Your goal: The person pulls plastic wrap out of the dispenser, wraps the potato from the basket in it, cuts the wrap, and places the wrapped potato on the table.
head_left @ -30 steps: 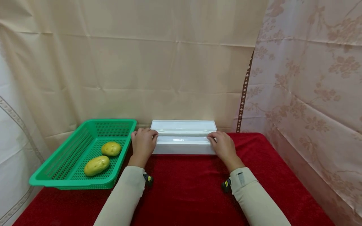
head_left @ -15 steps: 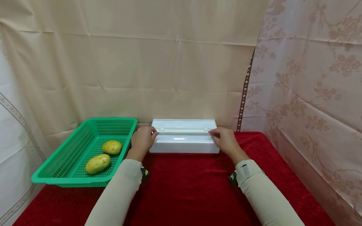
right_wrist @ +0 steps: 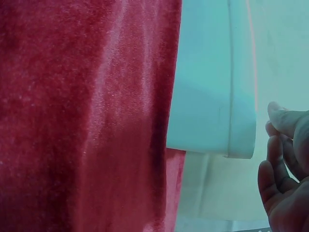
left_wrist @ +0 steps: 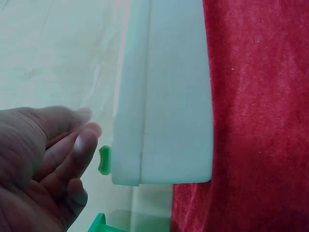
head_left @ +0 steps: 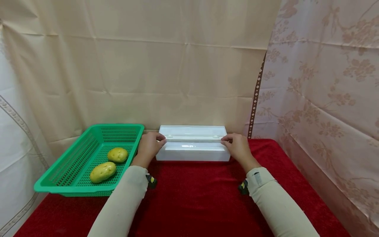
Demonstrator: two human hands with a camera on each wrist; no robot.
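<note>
A long white cling film dispenser (head_left: 192, 155) stands at the table's back with its lid (head_left: 192, 130) tipped back. At its left end my left hand (head_left: 148, 147) pinches with thumb and fingertips. My right hand (head_left: 238, 147) does likewise at the right end. Between them clear cling film (head_left: 189, 144) shows mostly as a glossy reflection, its held edge hardly visible. In the left wrist view, the thumb and fingertips (left_wrist: 87, 137) meet beside the box end, where a small green piece (left_wrist: 104, 160) sticks out. In the right wrist view, the fingertips (right_wrist: 273, 107) are also close together beside the box.
A green plastic basket (head_left: 74, 192) stands to the left, holding two yellow potatoes (head_left: 103, 172). Red cloth (head_left: 195, 197) covers the table. Beige curtain (head_left: 183, 72) hangs behind, and a floral curtain (head_left: 331, 112) on the right.
Both hands have risen slightly from the front part of the dispenser's opening toward its back edge. The right hand has also shifted a little right. Lid, basket and potatoes stay in place.
</note>
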